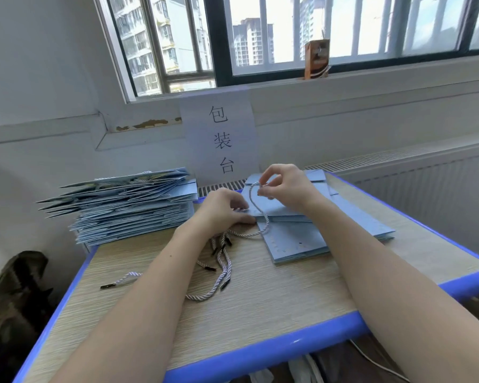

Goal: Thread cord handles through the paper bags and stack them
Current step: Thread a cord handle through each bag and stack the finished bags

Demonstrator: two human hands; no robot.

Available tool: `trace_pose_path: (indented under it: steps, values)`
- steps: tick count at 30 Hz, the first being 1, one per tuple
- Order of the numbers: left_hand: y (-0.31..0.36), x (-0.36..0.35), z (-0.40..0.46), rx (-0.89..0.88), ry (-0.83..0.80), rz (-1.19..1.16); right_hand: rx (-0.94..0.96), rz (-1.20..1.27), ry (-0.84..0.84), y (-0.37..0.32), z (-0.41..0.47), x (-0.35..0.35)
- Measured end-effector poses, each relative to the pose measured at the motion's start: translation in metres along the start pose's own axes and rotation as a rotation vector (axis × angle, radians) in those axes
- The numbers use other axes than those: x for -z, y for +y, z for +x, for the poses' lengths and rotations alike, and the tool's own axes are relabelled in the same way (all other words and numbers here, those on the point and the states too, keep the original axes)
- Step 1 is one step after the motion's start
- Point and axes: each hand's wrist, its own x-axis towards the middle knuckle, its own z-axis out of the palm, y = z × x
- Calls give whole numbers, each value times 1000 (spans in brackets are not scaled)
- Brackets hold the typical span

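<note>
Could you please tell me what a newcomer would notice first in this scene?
Probably the two hands at the table's middle: the right hand pinches a cord above a flat blue bag, and the left hand presses on it. Next, the tall stack of bags at left.

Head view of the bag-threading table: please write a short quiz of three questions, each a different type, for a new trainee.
1. True or false: the tall stack of flat blue paper bags lies on the person's left.
2. The right hand pinches: A) the white twisted cord; B) a pen; C) tape.
3. Fill in: the left hand presses on the top ____ of the small pile.

Key: 1 true; 2 A; 3 bag.
</note>
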Motion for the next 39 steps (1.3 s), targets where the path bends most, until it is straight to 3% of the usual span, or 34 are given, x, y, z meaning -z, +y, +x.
trace_pose_path:
  steps: [10,20,29,36,39]
  values:
    - [5,3,0,-58,7,68,18,-74,-229,5,0,-3]
    - [4,1,-1,-51,52,40,52,-170,-243,2,-3,-2]
    - [4,-4,0,-127,108,188,51,-183,-204,1,-2,-1]
    - [12,-1,-4,-119,64,68,29,-176,-223,0,-5,2]
    - [17,2,-4,-112,76,-151,28,-137,-214,0,-5,3]
